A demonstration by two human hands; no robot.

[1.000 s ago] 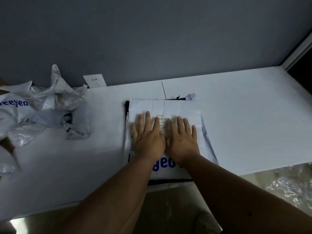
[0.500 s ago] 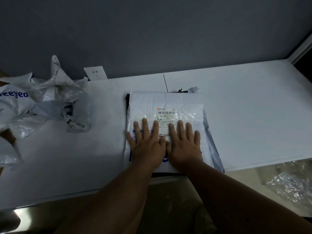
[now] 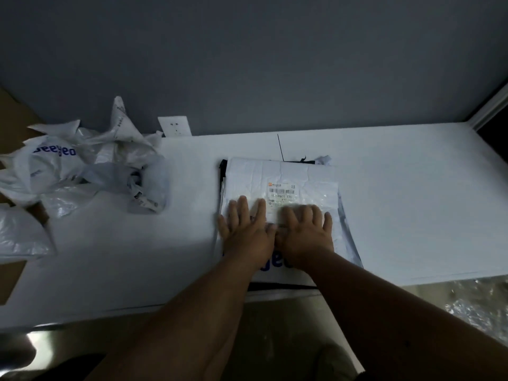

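Observation:
A white plastic mailer bag with blue lettering and a barcode label lies flat on the white table, near its front edge. Something dark shows along the bag's left and near edges. My left hand and my right hand lie side by side, palms down with fingers straight, pressing on the near half of the bag just below the label.
A heap of crumpled white mailer bags sits at the table's left. A wall socket is at the back edge. Brown cardboard shows at far left. Clear plastic wrap lies below the table's right front edge.
Both hands slid from the label back toward me over the bag, uncovering the label, and have kept pressing flat since. The camera view shifted a little.

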